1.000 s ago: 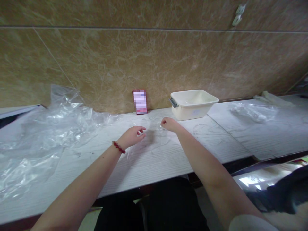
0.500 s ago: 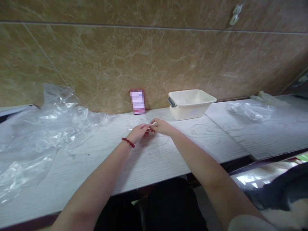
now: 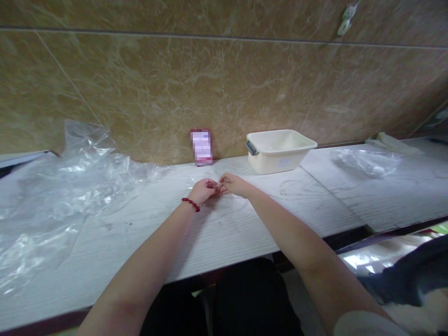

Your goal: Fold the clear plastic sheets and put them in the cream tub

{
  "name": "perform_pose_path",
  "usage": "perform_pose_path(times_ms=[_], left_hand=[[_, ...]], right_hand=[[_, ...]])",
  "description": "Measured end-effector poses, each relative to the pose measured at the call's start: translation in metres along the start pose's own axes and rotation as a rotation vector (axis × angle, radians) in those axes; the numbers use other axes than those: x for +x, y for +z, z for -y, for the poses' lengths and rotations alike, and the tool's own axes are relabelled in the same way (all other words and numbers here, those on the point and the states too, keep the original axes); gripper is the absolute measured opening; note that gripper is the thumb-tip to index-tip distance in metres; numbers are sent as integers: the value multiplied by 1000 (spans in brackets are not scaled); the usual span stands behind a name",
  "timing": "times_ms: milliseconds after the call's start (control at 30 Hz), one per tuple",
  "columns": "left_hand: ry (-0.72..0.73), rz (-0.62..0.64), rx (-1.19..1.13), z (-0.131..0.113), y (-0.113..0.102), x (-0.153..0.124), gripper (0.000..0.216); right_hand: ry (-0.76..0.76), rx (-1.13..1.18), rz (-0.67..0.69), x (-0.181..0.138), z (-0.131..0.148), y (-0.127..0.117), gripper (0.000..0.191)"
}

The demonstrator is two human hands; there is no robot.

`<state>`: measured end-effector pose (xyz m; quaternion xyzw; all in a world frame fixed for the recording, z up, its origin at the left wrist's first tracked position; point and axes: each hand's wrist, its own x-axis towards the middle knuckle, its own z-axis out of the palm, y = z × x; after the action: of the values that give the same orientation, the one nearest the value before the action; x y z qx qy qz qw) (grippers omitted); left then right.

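Over the middle of the white wood-grain table (image 3: 147,242), my left hand (image 3: 205,190) and my right hand (image 3: 235,185) meet at the fingertips. A red bead bracelet (image 3: 191,204) circles my left wrist. Both hands are closed, fingers pinched together around something small and pale or clear that I cannot make out. Thin clear plastic (image 3: 192,183) shows faintly on the table by my left hand. Behind the hands, a phone-like card with a dark red border (image 3: 202,148) leans against the wall, its face blurred.
A cream plastic tub (image 3: 276,157) with a grey clip handle stands behind my right hand. Crumpled clear plastic sheeting (image 3: 87,182) covers the left side. More clear plastic (image 3: 367,161) and a pale cloth-like piece (image 3: 394,143) lie at the right. A tiled wall (image 3: 217,84) closes off the back.
My fingers have shifted slightly at the small thing, the fingertips of my left hand curling more. The view has moved a little; the tub and plastic stay put.
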<state>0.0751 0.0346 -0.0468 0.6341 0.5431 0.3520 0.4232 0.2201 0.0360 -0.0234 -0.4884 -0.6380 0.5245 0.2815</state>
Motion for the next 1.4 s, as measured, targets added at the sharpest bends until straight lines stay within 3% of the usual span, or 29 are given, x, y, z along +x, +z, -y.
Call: perform_pose_path(times_ms=[67,200,367,800,1167,1400], left_hand=[[8,-23,116,-2,-4,-1,20],[84,-101,338,-6,-10,-7,25],[187,-91,478,-9,-10,-10,23],[247,-47,699,-12,-10,-10,28],[200,-56,687,-10,-11,-9,26],[204,-38,712,-11,-13,-9,29]], right_hand=[[-49,-124,-35,0,-1,-5,20],[-249,-627,-120,-8,2,-25,15],[-272,-918,50,-15,4,-38,23],[-230,-963,135,-16,3,-33,34],[-226,-975,99,-18,6,-31,26],[-209,-971,119,-19,6,-26,34]])
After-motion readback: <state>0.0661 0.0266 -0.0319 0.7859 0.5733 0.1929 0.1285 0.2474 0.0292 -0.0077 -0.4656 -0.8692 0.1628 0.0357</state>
